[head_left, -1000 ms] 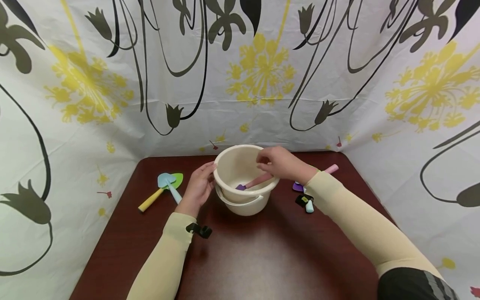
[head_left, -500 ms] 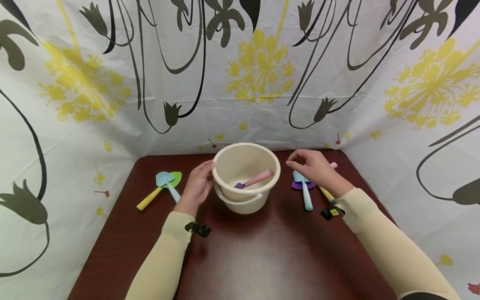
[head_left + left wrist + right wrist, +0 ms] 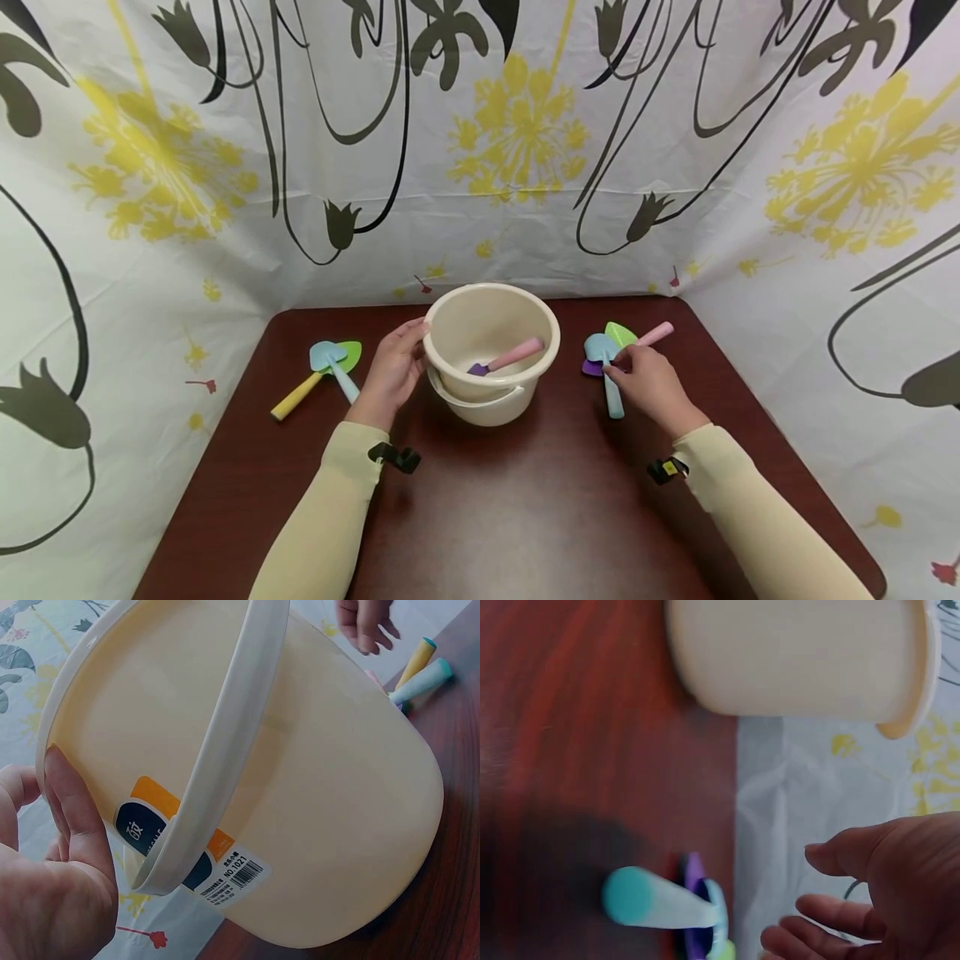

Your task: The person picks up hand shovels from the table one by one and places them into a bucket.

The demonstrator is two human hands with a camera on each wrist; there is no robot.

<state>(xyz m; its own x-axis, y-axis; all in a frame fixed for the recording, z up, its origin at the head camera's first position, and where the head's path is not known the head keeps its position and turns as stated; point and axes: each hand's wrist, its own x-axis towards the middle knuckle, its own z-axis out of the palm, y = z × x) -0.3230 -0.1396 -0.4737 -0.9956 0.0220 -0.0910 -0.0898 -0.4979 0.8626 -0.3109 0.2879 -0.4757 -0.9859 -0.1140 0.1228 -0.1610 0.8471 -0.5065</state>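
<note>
So the round cream plastic bucket [image 3: 491,350] sits about dead centre on the dark reddish-brown desk [image 3: 480,517], with its white carrying handle folded down across the front. Inside it lies a little toy shovel with a pink handle and purple blade [image 3: 508,358], handle pointing to about 2 o'clock. The left hand [image 3: 393,375] is at the bucket's 9 o'clock, fingers fairly straight and pressed flat against the wall, thumb up by the rim, not really curled round anything. The right hand [image 3: 651,385] is at the bucket's 3 o'clock, resting on a small pile of toy shovels, fingers bent down at the light-blue shovel [image 3: 609,375]; from the wrist view the fingers look loosely spread, so I can't tell if it's properly got hold of it. Under that blue one there's a green blade [image 3: 621,334], a purple blade [image 3: 591,367] and a pink handle [image 3: 656,335] poking out toward 1 o'clock. Over at 9 o'clock, well apart from the bucket, lie another light-blue shovel [image 3: 333,362] and a green-bladed, yellow-handled one [image 3: 311,387], overlapping.
</note>
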